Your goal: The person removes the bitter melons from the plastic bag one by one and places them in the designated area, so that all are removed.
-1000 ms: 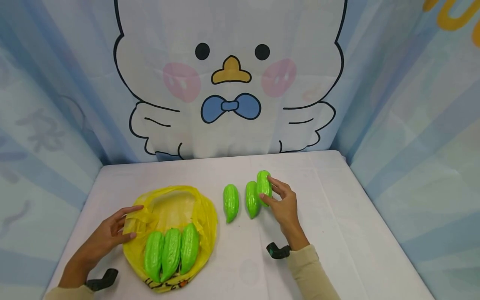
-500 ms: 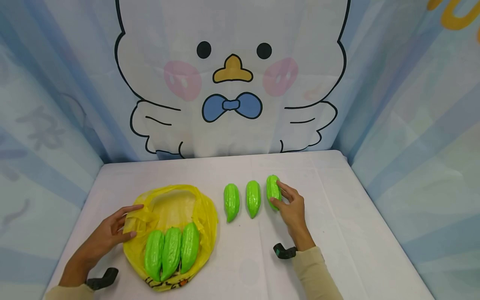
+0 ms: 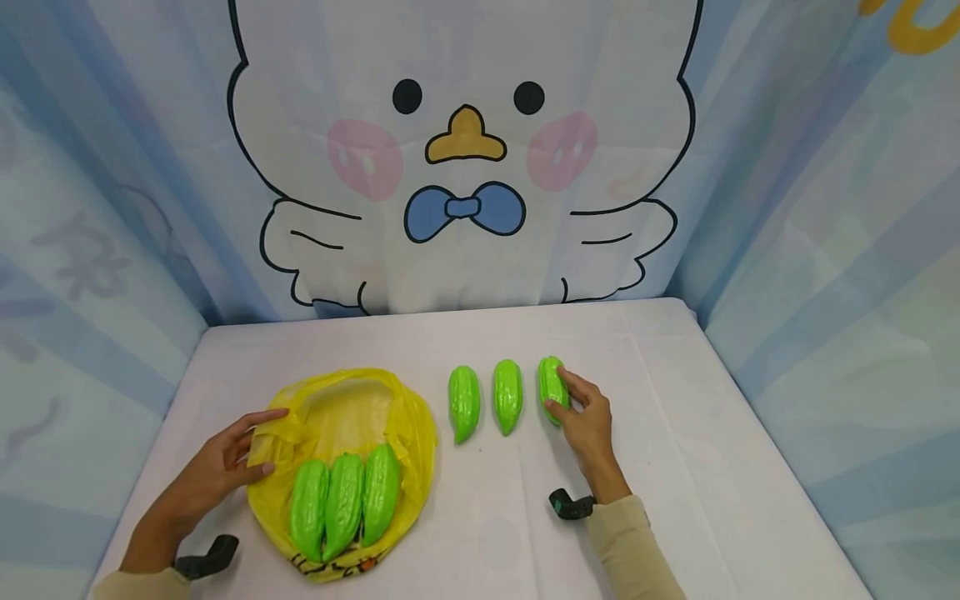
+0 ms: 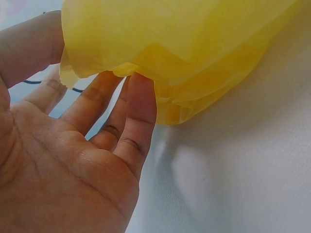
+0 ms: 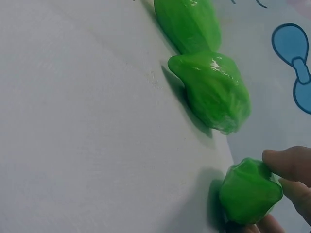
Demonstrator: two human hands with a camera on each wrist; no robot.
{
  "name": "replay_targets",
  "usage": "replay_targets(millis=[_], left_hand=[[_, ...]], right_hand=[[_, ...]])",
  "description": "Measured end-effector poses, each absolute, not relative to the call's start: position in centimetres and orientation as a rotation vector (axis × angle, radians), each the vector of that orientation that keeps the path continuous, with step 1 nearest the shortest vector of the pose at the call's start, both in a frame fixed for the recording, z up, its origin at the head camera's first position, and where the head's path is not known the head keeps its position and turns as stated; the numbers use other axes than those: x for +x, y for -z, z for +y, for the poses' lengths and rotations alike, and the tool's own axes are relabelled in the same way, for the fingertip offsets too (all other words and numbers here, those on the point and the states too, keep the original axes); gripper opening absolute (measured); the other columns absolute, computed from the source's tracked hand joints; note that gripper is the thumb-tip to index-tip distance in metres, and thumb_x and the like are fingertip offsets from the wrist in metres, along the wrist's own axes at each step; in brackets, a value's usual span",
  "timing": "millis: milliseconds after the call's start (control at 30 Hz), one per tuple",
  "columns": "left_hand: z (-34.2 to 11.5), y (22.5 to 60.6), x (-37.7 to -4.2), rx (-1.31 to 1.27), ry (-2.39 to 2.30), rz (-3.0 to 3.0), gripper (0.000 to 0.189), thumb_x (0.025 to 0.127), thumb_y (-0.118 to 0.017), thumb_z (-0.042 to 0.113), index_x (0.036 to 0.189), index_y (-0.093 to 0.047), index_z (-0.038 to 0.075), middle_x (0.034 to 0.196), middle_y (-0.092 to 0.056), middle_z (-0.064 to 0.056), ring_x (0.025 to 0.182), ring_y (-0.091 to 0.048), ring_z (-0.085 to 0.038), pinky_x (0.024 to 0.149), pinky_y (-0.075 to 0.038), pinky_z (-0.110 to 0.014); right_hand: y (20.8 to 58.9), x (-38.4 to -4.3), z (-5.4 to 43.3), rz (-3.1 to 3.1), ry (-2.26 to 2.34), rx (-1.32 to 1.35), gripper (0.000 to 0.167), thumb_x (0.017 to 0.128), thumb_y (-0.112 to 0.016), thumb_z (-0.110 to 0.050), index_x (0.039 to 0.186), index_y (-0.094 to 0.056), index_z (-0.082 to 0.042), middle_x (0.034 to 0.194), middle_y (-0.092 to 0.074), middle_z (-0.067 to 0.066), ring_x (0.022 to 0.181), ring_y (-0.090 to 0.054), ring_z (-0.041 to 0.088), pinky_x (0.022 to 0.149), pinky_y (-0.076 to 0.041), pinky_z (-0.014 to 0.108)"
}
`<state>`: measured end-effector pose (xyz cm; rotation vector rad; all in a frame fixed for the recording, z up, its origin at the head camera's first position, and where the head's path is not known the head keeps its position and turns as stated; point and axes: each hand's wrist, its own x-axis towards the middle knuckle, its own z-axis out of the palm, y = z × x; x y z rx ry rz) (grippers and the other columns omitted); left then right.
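Observation:
My right hand (image 3: 588, 425) holds a glossy green toy bitter melon (image 3: 551, 385) between thumb and fingers, at the right end of a row. In the right wrist view this melon (image 5: 248, 194) shows end-on, with its shadow beside it on the cloth. To its left lie a second green melon (image 3: 507, 396) and a third (image 3: 464, 402), set apart from each other. My left hand (image 3: 217, 467) holds the left side of a yellow plastic bag (image 3: 416, 433), fingers partly hidden by the plastic (image 4: 146, 43). Three more melons (image 3: 343, 504) lie side by side on the bag's near half.
A white cloth (image 3: 712, 467) covers the table. Behind it hangs a curtain with a cartoon bird (image 3: 465, 133), and blue patterned curtains (image 3: 840, 275) flank both sides. A black wrist mount (image 3: 572, 504) sits on each arm.
My right hand has carried its melon right and slightly nearer, away from the middle melon it had overlapped, to the row's right end. The left hand and the bag have stayed put.

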<state>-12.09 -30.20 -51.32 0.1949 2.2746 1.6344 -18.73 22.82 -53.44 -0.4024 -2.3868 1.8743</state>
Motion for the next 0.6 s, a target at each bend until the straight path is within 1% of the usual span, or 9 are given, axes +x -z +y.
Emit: replay_targets(millis=[133,300,467,600], left_hand=[[-30.2,51.3,-12.1,0.202,-1.631,2.28,0.062,0.108,-0.062,0.014,0.164,-0.037,0.015,0.145,-0.046,0.023,0.117,-0.062,0.003,0.09,-0.058,-0.021],[-30.1,51.3,-12.1,0.197,-1.621,2.294,0.062,0.107,-0.063,0.014,0.164,-0.037,0.015,0.149,-0.041,0.02,0.118,-0.061,0.005,0.091,-0.058,-0.02],[-30.1,51.2,-12.2,0.196,-1.629,2.287,0.062,0.107,-0.063,0.013,0.164,-0.037,0.015,0.149,-0.042,0.02,0.118,-0.061,0.005,0.091,-0.058,-0.02],[-30.0,51.1,-12.2,0.191,-1.631,2.28,0.062,0.108,-0.062,0.013,0.164,-0.037,0.016,0.147,-0.043,0.022,0.118,-0.061,0.004,0.09,-0.058,-0.021]], right_hand=[[53.6,-18.7,22.9,-2.391,-1.851,-0.402,0.063,0.092,-0.079,0.002,0.15,-0.061,-0.013,0.159,-0.046,0.014,0.151,-0.046,0.031,0.123,-0.041,0.039],[53.6,-18.6,23.2,-2.376,-1.817,-0.385,0.063,0.092,-0.08,0.0,0.15,-0.061,-0.012,0.159,-0.046,0.014,0.153,-0.043,0.031,0.125,-0.038,0.041],[53.2,-18.5,23.5,-2.375,-1.763,-0.373,0.063,0.092,-0.081,-0.003,0.15,-0.062,-0.016,0.161,-0.046,0.01,0.156,-0.04,0.027,0.128,-0.034,0.038],[52.5,-18.3,23.3,-2.375,-1.727,-0.358,0.065,0.09,-0.083,-0.002,0.15,-0.063,-0.019,0.16,-0.047,0.008,0.156,-0.039,0.025,0.128,-0.035,0.037]])
